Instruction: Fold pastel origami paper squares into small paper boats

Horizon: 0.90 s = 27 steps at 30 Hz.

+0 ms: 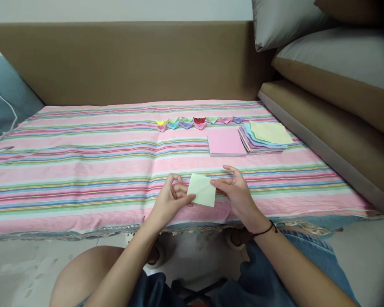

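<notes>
The left hand [171, 196] and right hand [238, 189] pinch green paper [202, 192] over a pink striped cloth [99, 172] — big cushions [345, 55] on the right, a brown backrest [141, 64] behind.

Setting: home interior, probably a living room or bedroom. Indicators: sofa or daybed [192, 64] (cannot tell which) with brown padded backrest [115, 64], pale wall [115, 10] behind; pink striped cloth [83, 170] spread over the flat part; large grey-and-brown cushions [339, 59] piled at right; blue fabric [6, 91] at left end; light tiled floor [22, 268] below.
</notes>
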Tool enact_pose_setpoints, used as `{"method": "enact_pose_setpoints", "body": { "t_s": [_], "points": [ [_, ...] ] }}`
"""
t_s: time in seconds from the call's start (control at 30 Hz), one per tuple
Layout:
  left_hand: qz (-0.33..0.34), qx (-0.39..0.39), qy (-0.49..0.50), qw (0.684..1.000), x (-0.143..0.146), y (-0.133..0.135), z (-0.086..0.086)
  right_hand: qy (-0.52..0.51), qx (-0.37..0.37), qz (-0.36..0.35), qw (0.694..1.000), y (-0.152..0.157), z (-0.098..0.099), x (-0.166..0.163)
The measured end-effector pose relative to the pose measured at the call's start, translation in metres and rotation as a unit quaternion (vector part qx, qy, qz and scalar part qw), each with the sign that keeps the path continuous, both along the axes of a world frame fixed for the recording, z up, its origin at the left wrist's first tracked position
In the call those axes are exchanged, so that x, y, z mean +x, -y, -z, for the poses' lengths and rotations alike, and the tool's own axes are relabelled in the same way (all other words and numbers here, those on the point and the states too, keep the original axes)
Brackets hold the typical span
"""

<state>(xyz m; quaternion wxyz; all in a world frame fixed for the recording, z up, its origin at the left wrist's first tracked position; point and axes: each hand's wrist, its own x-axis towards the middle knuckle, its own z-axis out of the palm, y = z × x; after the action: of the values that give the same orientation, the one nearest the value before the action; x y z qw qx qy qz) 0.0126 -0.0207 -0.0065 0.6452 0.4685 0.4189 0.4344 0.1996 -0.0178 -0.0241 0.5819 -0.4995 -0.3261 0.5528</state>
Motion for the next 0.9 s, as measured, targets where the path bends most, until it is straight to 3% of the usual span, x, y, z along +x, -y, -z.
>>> {"method": "enact_pose_setpoints", "body": {
  "t_s": [0.2, 0.33, 0.53, 0.77, 0.9],
  "points": [
    [0.106, 0.056, -0.079, 0.99, 0.002, 0.001, -0.003, 0.016, 0.028, 0.01, 0.999, 0.001, -0.003, -0.004],
    [0.065, 0.002, -0.057, 0.996, 0.003, 0.003, 0.0, -0.021, 0.02, -0.005, 1.0, -0.002, -0.006, -0.004],
    [0.019, 0.004, -0.054, 0.998, 0.003, 0.005, 0.006, -0.019, 0.038, -0.136, 0.99, -0.005, -0.015, -0.004],
    [0.021, 0.086, -0.137, 0.987, 0.006, 0.005, 0.004, 0.098, 0.082, -0.05, 0.991, -0.003, -0.012, -0.005],
    [0.068, 0.113, -0.153, 0.979, 0.006, 0.006, -0.001, 0.148, 0.107, -0.037, 0.983, -0.001, -0.012, -0.006]
  ]
}}
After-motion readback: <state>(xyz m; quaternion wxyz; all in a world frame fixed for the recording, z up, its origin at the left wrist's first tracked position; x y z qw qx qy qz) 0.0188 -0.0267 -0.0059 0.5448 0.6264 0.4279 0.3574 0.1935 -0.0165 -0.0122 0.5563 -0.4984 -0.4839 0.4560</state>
